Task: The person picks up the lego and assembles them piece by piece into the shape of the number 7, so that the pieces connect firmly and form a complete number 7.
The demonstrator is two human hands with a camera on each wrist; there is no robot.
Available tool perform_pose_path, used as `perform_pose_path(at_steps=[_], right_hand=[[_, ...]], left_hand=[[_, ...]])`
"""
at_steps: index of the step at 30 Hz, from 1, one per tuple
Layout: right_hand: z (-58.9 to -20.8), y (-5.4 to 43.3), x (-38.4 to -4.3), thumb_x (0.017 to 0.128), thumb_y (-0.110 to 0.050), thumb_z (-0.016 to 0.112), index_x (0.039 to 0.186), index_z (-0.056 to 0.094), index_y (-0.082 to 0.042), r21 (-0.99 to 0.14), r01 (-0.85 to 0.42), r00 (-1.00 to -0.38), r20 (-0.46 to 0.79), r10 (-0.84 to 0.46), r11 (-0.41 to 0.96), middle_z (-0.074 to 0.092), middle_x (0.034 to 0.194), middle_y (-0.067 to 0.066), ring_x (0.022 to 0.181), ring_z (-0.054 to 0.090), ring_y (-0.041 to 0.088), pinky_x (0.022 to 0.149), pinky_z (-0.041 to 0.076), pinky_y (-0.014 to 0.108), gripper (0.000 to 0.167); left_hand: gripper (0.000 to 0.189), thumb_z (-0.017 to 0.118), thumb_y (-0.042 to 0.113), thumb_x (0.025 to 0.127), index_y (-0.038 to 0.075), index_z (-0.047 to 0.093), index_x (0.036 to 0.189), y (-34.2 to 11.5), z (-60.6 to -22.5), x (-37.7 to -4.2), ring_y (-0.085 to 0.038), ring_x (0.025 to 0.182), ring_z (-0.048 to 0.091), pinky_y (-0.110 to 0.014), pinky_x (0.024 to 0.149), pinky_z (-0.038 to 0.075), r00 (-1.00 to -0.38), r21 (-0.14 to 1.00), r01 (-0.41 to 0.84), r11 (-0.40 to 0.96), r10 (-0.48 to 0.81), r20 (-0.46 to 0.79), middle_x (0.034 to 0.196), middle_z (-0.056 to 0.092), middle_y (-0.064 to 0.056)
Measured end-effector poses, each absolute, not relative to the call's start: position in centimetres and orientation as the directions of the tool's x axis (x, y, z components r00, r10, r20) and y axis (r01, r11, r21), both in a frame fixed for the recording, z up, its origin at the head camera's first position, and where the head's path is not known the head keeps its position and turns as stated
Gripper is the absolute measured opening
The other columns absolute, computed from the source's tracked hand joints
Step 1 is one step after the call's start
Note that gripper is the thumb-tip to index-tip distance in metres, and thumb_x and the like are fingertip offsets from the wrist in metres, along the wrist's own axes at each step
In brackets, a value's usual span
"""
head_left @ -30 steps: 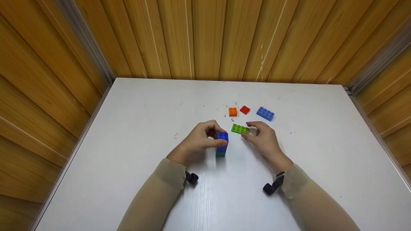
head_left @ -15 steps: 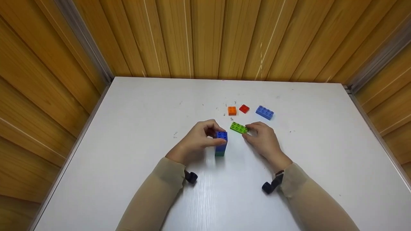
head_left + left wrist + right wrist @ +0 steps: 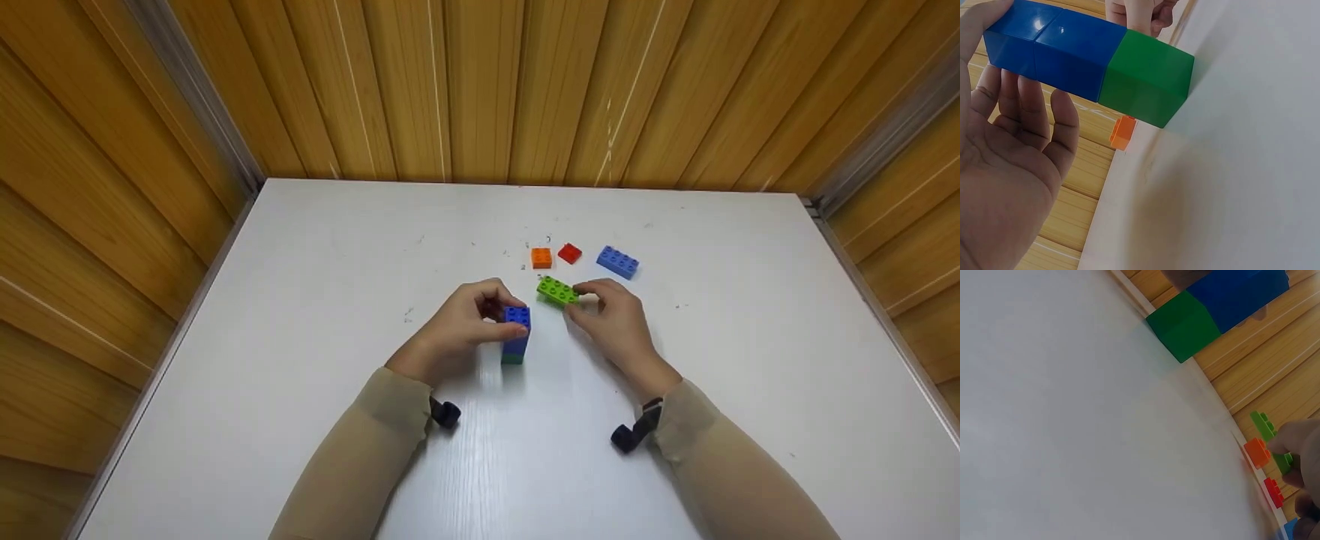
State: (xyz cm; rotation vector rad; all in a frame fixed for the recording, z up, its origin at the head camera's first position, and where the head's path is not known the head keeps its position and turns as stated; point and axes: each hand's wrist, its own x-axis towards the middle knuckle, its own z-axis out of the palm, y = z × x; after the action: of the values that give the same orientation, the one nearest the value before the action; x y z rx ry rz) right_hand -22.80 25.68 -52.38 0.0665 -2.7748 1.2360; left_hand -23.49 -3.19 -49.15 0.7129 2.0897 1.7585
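In the head view my left hand grips the top of a narrow tower of toy building bricks, thumb in front and fingers behind. Two blue bricks sit above a green brick, which forms the tower's base close to the table. To the right, my right hand pinches one end of a flat lime-green brick between thumb and forefinger. Its studs face up and it tilts slightly, lifted above the tabletop in the right wrist view. The tower stands just left of it.
Beyond the hands on the white table lie an orange brick, a small red brick and a lighter blue long brick. Wood-patterned panels wall in the back and sides. Small dark marks dot the tabletop.
The lime-green brick has come up and slightly away from me in my right hand, and its tilt has changed. My left hand and the tower stay nearly where they were.
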Motion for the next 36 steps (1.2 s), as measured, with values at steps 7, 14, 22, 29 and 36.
perform_pose_path(at_steps=[7, 14, 22, 29, 36], right_hand=[[-52.4, 25.7, -22.7, 0.101, -0.021, 0.084, 0.136, 0.079, -0.013, -0.776, -0.111, -0.989, 0.150, 0.011, 0.620, 0.074, 0.139, 0.007, 0.122, 0.065, 0.027, 0.108, 0.058, 0.036, 0.036], [-52.5, 25.8, -22.6, 0.099, -0.016, 0.086, 0.132, 0.081, -0.015, -0.795, -0.139, -0.983, 0.181, 0.012, 0.590, 0.075, 0.135, 0.006, 0.105, 0.060, 0.024, 0.080, 0.049, 0.014, 0.034], [-52.4, 25.8, -22.5, 0.100, -0.016, 0.086, 0.134, 0.081, -0.016, -0.837, -0.125, -0.987, 0.161, 0.022, 0.532, 0.077, 0.133, 0.005, 0.104, 0.063, 0.022, 0.079, 0.051, 0.013, 0.034], [-51.7, 25.4, -22.5, 0.101, -0.018, 0.086, 0.140, 0.076, -0.011, -0.873, -0.122, -0.982, 0.174, 0.068, 0.472, 0.074, 0.125, 0.015, 0.102, 0.059, 0.024, 0.077, 0.048, 0.014, 0.041], [-51.1, 25.0, -22.3, 0.103, -0.013, 0.084, 0.141, 0.076, -0.008, -0.897, -0.153, -0.975, 0.204, 0.081, 0.415, 0.072, 0.122, 0.019, 0.103, 0.060, 0.023, 0.079, 0.051, 0.013, 0.039]], left_hand=[[0.029, 0.091, 0.014, 0.096, 0.007, 0.077, 0.121, -3.2, -49.1, -23.3, -0.019, 0.100, 0.065, -0.026, 0.092, 0.058, -0.828, 0.980, 0.148, 0.129, 0.558, 0.052, 0.115, 0.075, -0.006], [0.030, 0.091, 0.015, 0.097, 0.007, 0.077, 0.122, -3.1, -49.3, -23.4, -0.019, 0.102, 0.065, -0.025, 0.092, 0.059, -0.825, 0.980, 0.145, 0.137, 0.563, 0.044, 0.117, 0.075, -0.007], [0.030, 0.092, 0.018, 0.097, 0.009, 0.076, 0.121, -3.1, -49.1, -23.5, -0.020, 0.105, 0.067, -0.029, 0.096, 0.060, -0.826, 0.974, 0.150, 0.168, 0.563, 0.030, 0.121, 0.076, -0.009], [0.032, 0.094, 0.025, 0.095, 0.017, 0.078, 0.121, -3.2, -48.7, -23.6, -0.023, 0.107, 0.062, -0.038, 0.099, 0.056, -0.833, 0.963, 0.173, 0.206, 0.552, 0.032, 0.122, 0.072, -0.006], [0.031, 0.094, 0.026, 0.095, 0.019, 0.078, 0.121, -3.2, -48.8, -23.7, -0.023, 0.109, 0.061, -0.032, 0.098, 0.055, -0.837, 0.962, 0.155, 0.225, 0.547, 0.007, 0.122, 0.071, -0.005]])
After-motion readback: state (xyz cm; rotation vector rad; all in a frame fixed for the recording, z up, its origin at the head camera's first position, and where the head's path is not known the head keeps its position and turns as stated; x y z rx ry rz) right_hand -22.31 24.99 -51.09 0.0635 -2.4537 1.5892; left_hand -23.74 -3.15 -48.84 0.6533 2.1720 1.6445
